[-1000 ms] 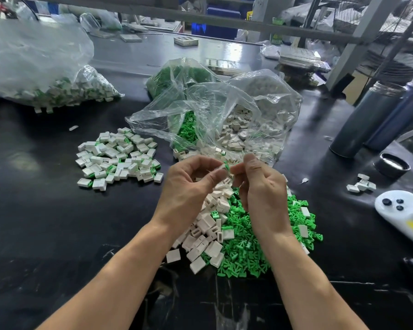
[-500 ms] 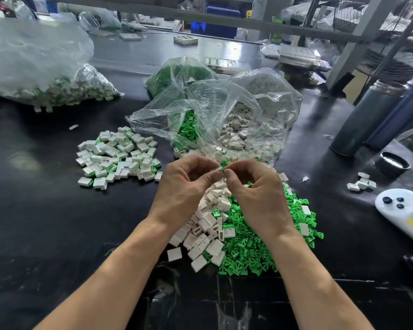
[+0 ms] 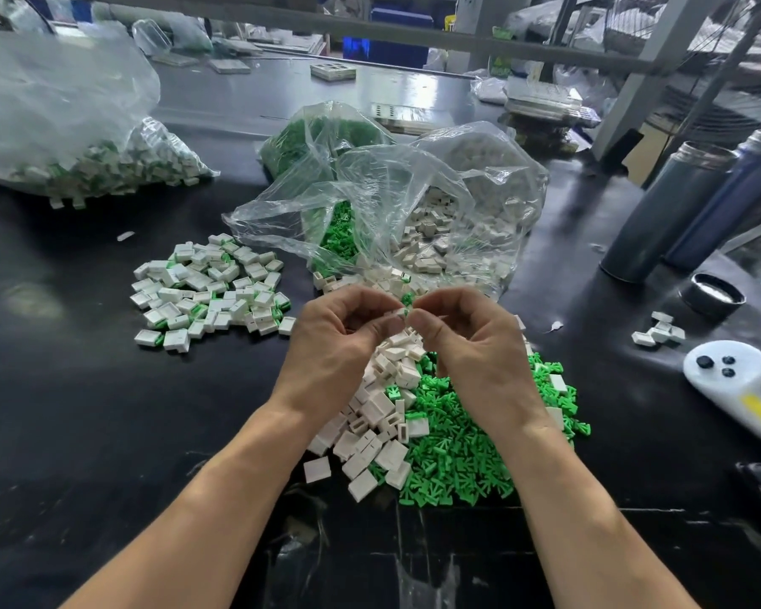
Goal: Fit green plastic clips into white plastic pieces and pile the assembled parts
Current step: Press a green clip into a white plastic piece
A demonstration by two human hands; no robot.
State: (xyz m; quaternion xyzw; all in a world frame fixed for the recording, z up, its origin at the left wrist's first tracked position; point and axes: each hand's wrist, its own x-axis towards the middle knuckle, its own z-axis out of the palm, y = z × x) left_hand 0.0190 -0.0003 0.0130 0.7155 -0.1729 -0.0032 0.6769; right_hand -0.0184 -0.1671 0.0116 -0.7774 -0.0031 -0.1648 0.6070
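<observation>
Grip: left hand (image 3: 339, 345) is pinching a white piece (image 3: 397, 312) between thumb and fingertips; right hand (image 3: 471, 340) is pinching a green clip (image 3: 408, 299) at its tips. Both are meeting above the loose stock, at 12 o'clock from the wrists. How far the clip is seated cannot be told; fingers are hiding the joint.

Change: compared with a second ago, the hands are sitting closer together and the right fingertips are curling tighter over the clip. Judging by this, the insertion is under way and the part is nearing its toss to the pile.

Largest to smallest:
- Black table (image 3: 62, 410) is carrying everything; wide bare room is lying at 9 o'clock and 7 o'clock of the hands.
- Clear bags (image 3: 414, 191) of stock are sitting at 12 o'clock, mouths sagging toward the hands.
- Green clip heap (image 3: 458, 454) is lying under the right wrist, at 5 o'clock.
- White piece heap (image 3: 370, 424) is lying under the left palm, touching the green one.
- Assembled pile (image 3: 207, 292) is waiting at 10 o'clock, its near edge just beside the left knuckles.

Room: the path to that pile is looking open. At 3 o'clock, two cylinders (image 3: 677, 213) and a black cap (image 3: 712, 296) are standing well apart.
</observation>
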